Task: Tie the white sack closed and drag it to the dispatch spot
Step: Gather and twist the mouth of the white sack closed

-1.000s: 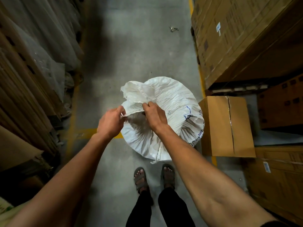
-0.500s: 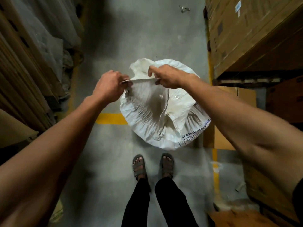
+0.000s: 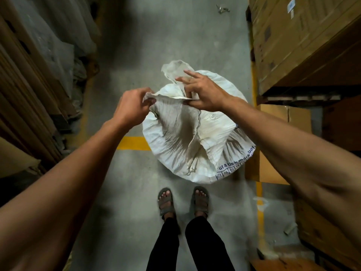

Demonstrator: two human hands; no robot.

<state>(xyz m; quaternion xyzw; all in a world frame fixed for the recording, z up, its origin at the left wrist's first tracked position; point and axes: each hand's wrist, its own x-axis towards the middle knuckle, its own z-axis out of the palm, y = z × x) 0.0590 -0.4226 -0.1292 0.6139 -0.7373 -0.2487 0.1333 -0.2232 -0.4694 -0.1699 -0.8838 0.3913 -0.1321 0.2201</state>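
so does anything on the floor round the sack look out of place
A small metal piece lies loose on the bare concrete aisle beyond the white sack, and a pale scrap sits by the right-hand cartons.

You've got the white sack [image 3: 197,137] upright on the concrete floor [image 3: 132,192], just past your sandals [image 3: 166,202]. L hand [image 3: 132,108] pinches the mouth edge; R hand [image 3: 203,92] pinches it w/ thumb, other fingers splayed. Cardboard box [image 3: 277,133] touching the sack's right.
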